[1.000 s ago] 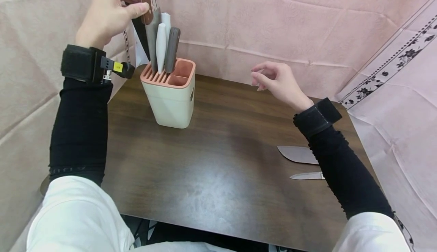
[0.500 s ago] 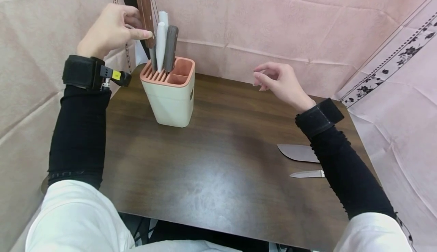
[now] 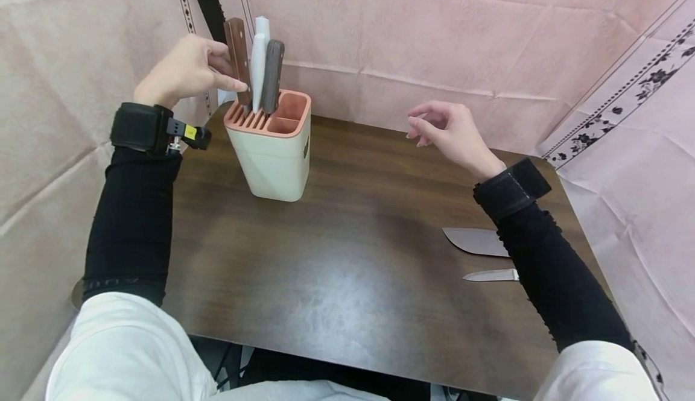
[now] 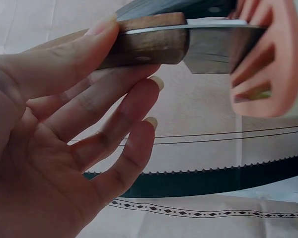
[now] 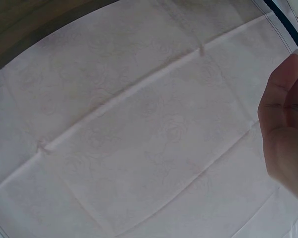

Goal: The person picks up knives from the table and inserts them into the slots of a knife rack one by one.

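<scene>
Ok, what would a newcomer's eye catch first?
Likely the pale green knife block with its pink slotted top, back left on the brown table. There, the left hand pinches a wooden-handled steel knife, its blade partly inserted. A wide steel blade and a narrow one lie to the right.

The head view looks forward and down over the bench (image 3: 347,256), the block (image 3: 274,166) at upper left. The near left wrist view looks across the left grip (image 4: 79,109) to the knife (image 4: 149,47) and, upper right, the block; the head view shares both. The right wrist view faces the cloth (image 5: 139,124), the right grip (image 5: 288,116) at right edge.
</scene>
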Motion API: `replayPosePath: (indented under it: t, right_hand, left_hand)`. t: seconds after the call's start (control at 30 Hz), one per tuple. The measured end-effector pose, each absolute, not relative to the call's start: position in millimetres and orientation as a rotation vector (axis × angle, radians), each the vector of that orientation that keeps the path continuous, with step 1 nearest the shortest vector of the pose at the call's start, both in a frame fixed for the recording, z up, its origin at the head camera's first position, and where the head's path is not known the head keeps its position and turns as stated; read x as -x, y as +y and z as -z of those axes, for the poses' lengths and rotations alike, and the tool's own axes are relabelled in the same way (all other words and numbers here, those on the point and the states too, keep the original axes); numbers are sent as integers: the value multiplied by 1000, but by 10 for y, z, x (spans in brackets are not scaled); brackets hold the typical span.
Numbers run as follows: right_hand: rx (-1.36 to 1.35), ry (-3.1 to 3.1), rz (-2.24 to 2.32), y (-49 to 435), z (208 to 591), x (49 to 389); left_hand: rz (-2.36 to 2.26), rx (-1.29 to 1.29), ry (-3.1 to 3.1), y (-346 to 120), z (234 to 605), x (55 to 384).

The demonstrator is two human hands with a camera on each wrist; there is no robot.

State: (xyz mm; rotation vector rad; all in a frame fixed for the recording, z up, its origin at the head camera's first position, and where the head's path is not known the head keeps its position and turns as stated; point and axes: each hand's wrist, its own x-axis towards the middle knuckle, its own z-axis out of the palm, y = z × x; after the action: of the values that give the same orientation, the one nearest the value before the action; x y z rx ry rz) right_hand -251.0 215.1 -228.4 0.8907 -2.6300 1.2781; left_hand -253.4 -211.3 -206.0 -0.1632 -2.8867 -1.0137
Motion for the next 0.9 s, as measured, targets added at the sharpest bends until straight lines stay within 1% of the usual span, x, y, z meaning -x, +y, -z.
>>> replayPosePath:
  t: [0.27,0.53,0.9]
  right_hand:
    - [-876,-2634,-1278,2177,2314,2510]
    - [-844,-2645,-1273,2252,2336,2501]
    - [-787,-2680,-1249,2527,2616,2742]
  left_hand:
    - [1039,194,-2944,-2137,2121,2546]
    - [1013,172,-3008,-2148,2160,2537]
    - [908,256,-3056,-2150,2150,2515]
